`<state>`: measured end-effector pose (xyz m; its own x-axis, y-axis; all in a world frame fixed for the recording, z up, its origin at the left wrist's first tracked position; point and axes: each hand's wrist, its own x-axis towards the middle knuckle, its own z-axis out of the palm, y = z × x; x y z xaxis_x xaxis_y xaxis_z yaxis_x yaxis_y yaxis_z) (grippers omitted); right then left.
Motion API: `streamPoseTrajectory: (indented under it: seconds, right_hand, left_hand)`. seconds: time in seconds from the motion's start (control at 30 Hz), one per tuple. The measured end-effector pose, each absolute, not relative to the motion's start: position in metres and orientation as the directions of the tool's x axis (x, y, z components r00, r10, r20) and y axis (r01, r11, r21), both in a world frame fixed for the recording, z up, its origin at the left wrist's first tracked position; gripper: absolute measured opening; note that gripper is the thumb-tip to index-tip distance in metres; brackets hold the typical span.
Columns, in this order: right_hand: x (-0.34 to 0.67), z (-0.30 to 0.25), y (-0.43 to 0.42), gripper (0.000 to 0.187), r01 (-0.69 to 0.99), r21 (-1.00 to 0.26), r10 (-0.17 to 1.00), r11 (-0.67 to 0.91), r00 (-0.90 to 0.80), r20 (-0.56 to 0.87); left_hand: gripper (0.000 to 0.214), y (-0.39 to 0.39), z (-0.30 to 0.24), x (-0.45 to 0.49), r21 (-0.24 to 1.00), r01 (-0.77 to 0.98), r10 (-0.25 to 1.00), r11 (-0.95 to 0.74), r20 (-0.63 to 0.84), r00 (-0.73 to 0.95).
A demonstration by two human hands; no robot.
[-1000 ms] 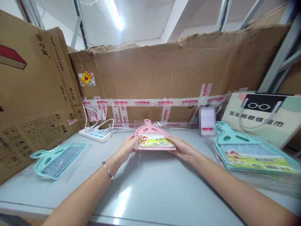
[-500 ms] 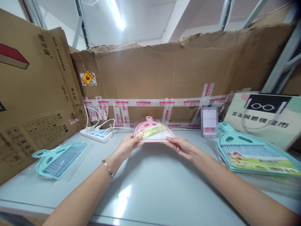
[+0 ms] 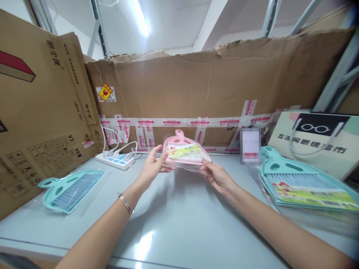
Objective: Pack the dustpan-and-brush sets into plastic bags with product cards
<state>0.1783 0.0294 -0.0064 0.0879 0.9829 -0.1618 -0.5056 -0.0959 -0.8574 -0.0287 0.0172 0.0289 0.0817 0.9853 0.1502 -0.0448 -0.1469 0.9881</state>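
A pink dustpan-and-brush set (image 3: 183, 162) in clear wrapping, with a white-bristled brush and a yellow-green label, is held up above the table near the back. My right hand (image 3: 220, 177) pinches its lower right corner between thumb and fingers. At its left edge, my left hand (image 3: 153, 166) has the fingers spread; the thumb lies close to the wrapping, and whether it touches is hard to tell. On the left of the table lies a wrapped turquoise dustpan set (image 3: 71, 190) with a grey-blue brush. Several turquoise dustpan sets (image 3: 305, 181) lie stacked at the right.
A white power strip (image 3: 114, 160) with plugs and cables stands at the back left of the grey table (image 3: 179, 228). Cardboard boxes (image 3: 174, 89) wall off the back and left. At the right are a paper bag (image 3: 311, 142) and a pixelated upright object (image 3: 250, 145).
The pink dustpan set has risen slightly and shifted a little right, tilting. My left hand has loosened from its edge and spread its fingers; my right hand keeps its grip.
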Motion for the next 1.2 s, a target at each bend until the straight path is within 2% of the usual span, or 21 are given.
streamPoseTrajectory:
  seconds: [0.1,0.17,0.3,0.37,0.43,0.53,0.63,0.73,0.8,0.87,0.93,1.0,1.07,1.13,1.2]
  right_hand:
    - [0.18,-0.005,0.029,0.021,-0.527,-0.848,0.987,-0.053,0.101,-0.124]
    - [0.18,-0.004,0.029,0.02,-0.538,-0.843,0.99,-0.013,0.111,-0.087]
    - [0.177,0.0,0.023,0.019,-0.565,-0.825,0.996,-0.004,0.074,-0.056]
    - [0.174,0.002,0.019,0.021,-0.551,-0.832,0.992,-0.074,0.044,-0.117]
    - [0.174,0.004,0.015,0.024,-0.515,-0.849,0.986,-0.121,0.038,-0.163]
    - [0.177,0.004,0.012,0.027,-0.48,-0.867,0.985,-0.137,0.027,-0.17]
    - [0.18,0.003,0.014,0.024,-0.481,-0.867,0.985,-0.132,0.035,-0.17]
    - [0.18,0.001,0.015,0.019,-0.51,-0.856,0.985,-0.083,0.086,-0.147]
    - [0.178,0.001,0.014,0.017,-0.522,-0.85,0.983,-0.078,0.104,-0.154]
    - [0.175,0.002,0.013,0.018,-0.527,-0.846,0.976,-0.079,0.13,-0.172]
    - [0.172,0.002,0.012,0.019,-0.532,-0.843,0.97,-0.074,0.158,-0.185]
    - [0.169,-0.001,0.011,0.021,-0.547,-0.836,0.968,-0.049,0.179,-0.174]
    - [0.166,-0.006,0.012,0.022,-0.567,-0.823,0.974,-0.018,0.174,-0.142]
    - [0.162,-0.01,0.012,0.021,-0.578,-0.816,0.98,0.0,0.162,-0.115]
    - [0.16,-0.013,0.013,0.019,-0.579,-0.815,0.983,0.003,0.149,-0.102]
  left_hand:
    - [0.056,0.02,0.036,-0.043,0.969,-0.063,0.932,-0.239,0.247,0.265]
    - [0.061,0.02,0.037,-0.05,0.921,0.012,0.88,-0.389,0.368,0.3]
    - [0.078,0.018,0.031,-0.049,0.69,0.263,0.718,-0.674,0.53,0.451]
    - [0.069,0.017,0.026,-0.041,0.604,0.35,0.696,-0.716,0.578,0.426]
    - [0.062,0.017,0.02,-0.033,0.589,0.399,0.709,-0.703,0.628,0.321]
    - [0.057,0.019,0.011,-0.025,0.66,0.412,0.773,-0.628,0.591,0.232]
    - [0.057,0.019,0.005,-0.026,0.756,0.36,0.835,-0.546,0.462,0.298]
    - [0.08,0.016,0.008,-0.035,0.762,0.487,0.89,-0.428,0.261,0.374]
    - [0.099,0.012,0.015,-0.039,0.625,0.678,0.92,-0.387,0.213,0.328]
    - [0.108,0.004,0.024,-0.038,0.406,0.797,0.88,-0.447,0.361,0.31]
    - [0.099,-0.006,0.029,-0.029,0.176,0.77,0.71,-0.613,0.55,0.439]
    - [0.067,-0.017,0.03,-0.014,-0.01,0.616,0.496,-0.788,0.582,0.644]
    - [0.035,-0.026,0.026,0.0,-0.085,0.481,0.386,-0.873,0.484,0.786]
    - [0.032,-0.03,0.021,0.008,-0.091,0.456,0.38,-0.885,0.423,0.822]
    - [0.033,-0.027,0.019,0.008,-0.098,0.488,0.392,-0.867,0.471,0.79]
